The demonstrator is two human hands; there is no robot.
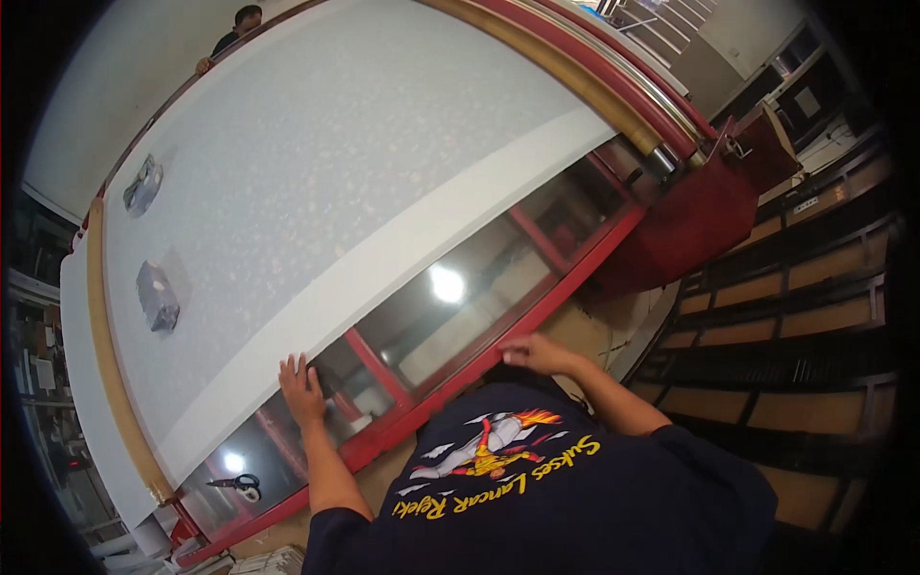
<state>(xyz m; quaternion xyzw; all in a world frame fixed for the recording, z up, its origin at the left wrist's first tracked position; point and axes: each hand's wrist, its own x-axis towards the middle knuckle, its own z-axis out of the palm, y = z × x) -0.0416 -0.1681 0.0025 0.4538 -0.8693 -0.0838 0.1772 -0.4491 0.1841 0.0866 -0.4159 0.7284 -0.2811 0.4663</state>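
A wide pale grey, faintly speckled sheet [316,182] with a plain white border [383,273] is stretched over a red-framed table with glass panels. My left hand [302,388] lies at the sheet's near edge, its fingers spread and touching the border. Farther right, my right hand [539,355] rests by the table's red front rail [460,372], with its fingers loosely bent and nothing visible in them. Scissors [237,485] with dark handles lie on the glass at the near left, apart from my left hand.
Two wrapped bundles [158,297] sit on the sheet's left part. A brown roller [117,364] spans the left end; another brown roller [575,72] runs along the far right. Across the table, a person [240,27] has a hand at the edge. Dark slatted racks [767,374] stand right.
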